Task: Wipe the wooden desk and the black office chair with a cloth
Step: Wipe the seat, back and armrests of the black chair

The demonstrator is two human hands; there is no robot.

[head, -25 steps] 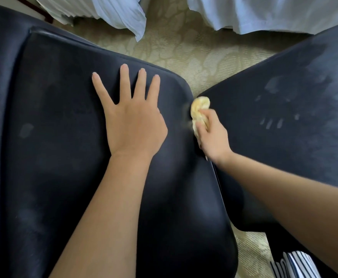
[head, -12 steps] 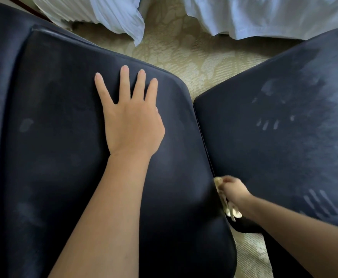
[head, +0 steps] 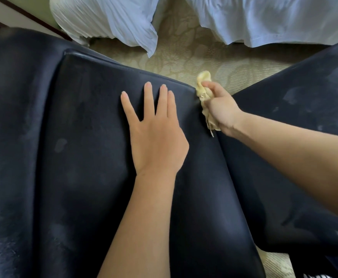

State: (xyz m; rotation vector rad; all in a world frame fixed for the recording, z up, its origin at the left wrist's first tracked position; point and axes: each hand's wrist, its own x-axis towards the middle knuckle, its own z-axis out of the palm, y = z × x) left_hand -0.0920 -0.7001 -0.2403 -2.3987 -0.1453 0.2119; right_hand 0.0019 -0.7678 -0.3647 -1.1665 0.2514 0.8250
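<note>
Left hand (head: 156, 137) lying flat, fingers spread, on black chair (head: 80, 157) at centre; right hand (head: 222, 109) gripping bunched yellow cloth (head: 204, 91) at 1 o'clock, touching the chair's corner edge

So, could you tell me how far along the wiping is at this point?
Looks done: the right black cushion carries what look like wipe streaks. In hand: the right hand grips the yellow cloth against the far corner of the left black cushion, which the left hand steadies, pressed flat. Left: pale smudges on that cushion's face, and the wooden desk, which is out of view.
</note>
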